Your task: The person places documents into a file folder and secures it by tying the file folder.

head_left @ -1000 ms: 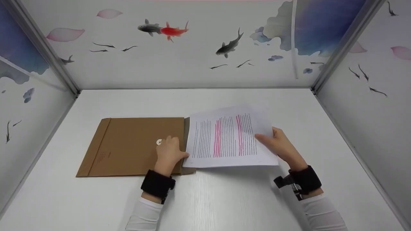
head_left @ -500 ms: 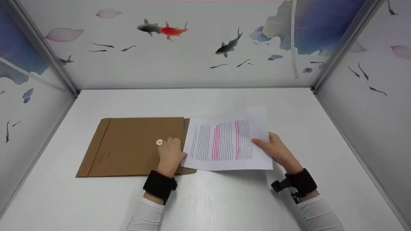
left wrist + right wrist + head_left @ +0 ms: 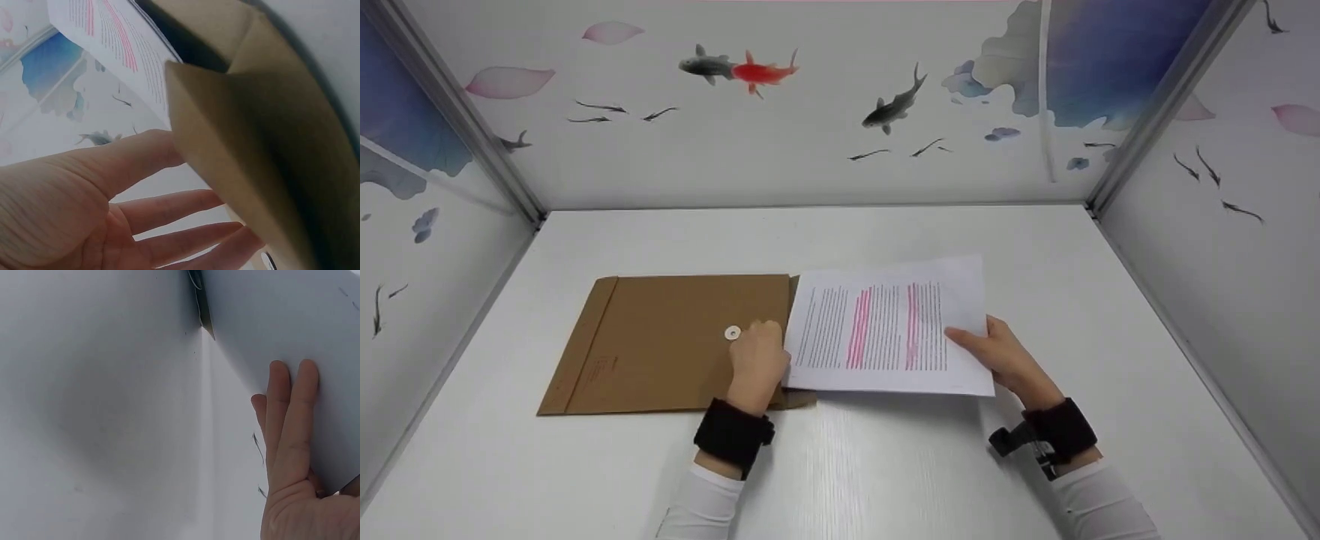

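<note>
A brown paper envelope lies flat on the left of the table, its white button near the right end. My left hand grips the front panel at the open end. In the left wrist view the envelope's mouth gapes, with thumb and fingers at the panel's edge. My right hand pinches the far side of the printed sheets, thumb on top and fingers underneath. Pink highlighted lines cross the text. The sheets' left edge is at the mouth, above a strip of the back panel.
The white table is enclosed by walls printed with fish and petals. Black straps are worn on both wrists, and a small camera juts from the right one.
My right hand has brought the sheets left and slightly nearer, so their left edge reaches closer over the envelope's mouth. The left hand has shifted only slightly; the envelope stays put.
</note>
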Action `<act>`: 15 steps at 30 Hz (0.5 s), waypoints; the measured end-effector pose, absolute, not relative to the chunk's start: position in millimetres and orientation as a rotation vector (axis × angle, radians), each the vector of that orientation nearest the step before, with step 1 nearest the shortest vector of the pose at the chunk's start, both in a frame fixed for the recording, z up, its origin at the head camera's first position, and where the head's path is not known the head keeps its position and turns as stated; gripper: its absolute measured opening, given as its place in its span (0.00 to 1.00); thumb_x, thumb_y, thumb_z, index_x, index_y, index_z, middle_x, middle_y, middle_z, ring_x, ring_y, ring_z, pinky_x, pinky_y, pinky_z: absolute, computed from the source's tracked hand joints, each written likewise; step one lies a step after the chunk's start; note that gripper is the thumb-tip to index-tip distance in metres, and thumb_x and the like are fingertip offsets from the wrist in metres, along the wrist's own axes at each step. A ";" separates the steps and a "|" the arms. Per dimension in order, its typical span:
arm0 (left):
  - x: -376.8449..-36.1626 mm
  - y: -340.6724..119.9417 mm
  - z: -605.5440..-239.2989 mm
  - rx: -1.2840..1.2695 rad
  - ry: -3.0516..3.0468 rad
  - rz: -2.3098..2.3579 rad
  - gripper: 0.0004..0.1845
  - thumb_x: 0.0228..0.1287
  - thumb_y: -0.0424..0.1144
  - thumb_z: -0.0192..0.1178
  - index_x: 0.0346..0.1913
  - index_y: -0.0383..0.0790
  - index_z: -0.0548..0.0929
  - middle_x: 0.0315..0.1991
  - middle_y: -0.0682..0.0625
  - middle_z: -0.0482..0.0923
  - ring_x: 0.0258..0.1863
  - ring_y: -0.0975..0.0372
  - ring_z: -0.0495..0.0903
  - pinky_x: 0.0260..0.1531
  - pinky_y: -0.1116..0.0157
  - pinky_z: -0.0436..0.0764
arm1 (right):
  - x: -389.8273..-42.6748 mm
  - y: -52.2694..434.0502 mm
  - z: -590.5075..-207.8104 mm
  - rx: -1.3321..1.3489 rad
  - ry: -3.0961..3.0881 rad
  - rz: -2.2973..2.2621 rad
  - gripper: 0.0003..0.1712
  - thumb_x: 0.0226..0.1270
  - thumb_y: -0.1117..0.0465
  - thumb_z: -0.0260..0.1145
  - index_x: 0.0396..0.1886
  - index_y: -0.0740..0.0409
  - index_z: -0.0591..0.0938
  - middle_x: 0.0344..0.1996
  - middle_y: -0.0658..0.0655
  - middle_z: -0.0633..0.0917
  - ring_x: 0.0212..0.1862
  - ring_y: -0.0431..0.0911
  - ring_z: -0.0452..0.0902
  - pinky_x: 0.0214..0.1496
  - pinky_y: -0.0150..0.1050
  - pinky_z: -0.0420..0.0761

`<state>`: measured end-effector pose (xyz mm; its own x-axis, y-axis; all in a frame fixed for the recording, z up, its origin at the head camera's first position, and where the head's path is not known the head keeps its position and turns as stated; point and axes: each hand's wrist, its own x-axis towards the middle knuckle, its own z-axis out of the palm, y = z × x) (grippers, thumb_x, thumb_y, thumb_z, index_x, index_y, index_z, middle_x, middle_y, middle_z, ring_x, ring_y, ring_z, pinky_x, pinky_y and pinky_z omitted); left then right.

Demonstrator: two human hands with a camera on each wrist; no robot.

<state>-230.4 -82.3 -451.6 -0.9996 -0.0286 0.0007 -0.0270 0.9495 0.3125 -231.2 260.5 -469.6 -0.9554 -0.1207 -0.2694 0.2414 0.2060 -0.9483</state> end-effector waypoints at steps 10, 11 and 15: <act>-228.6 -83.1 -438.9 0.079 -3.115 -0.632 0.10 0.66 0.27 0.60 0.46 0.27 0.86 0.42 0.36 0.83 0.34 0.51 0.84 0.35 0.51 0.85 | -229.4 256.1 -474.0 0.172 2.181 -1.815 0.33 0.76 0.56 0.64 0.71 0.68 0.68 0.37 0.44 0.89 0.37 0.39 0.89 0.38 0.32 0.87; -228.4 -83.2 -438.1 0.082 -3.116 -0.636 0.10 0.66 0.28 0.60 0.47 0.27 0.86 0.42 0.36 0.83 0.34 0.52 0.83 0.35 0.51 0.85 | -229.2 255.2 -473.9 0.172 2.180 -1.816 0.32 0.75 0.56 0.64 0.71 0.68 0.68 0.37 0.44 0.89 0.37 0.40 0.89 0.38 0.32 0.87; -228.0 -83.4 -436.2 0.087 -3.111 -0.623 0.10 0.67 0.28 0.60 0.47 0.28 0.86 0.41 0.36 0.84 0.33 0.53 0.82 0.34 0.52 0.84 | -228.7 252.3 -473.2 0.156 2.162 -1.820 0.32 0.76 0.55 0.64 0.70 0.68 0.68 0.37 0.44 0.90 0.37 0.39 0.89 0.38 0.32 0.87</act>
<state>-228.0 -83.4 -436.2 -0.9980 -0.0472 -0.0420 -0.0597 0.9215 0.3838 -228.7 252.3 -473.2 -0.9460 -0.1147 -0.3031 0.2792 0.1866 -0.9419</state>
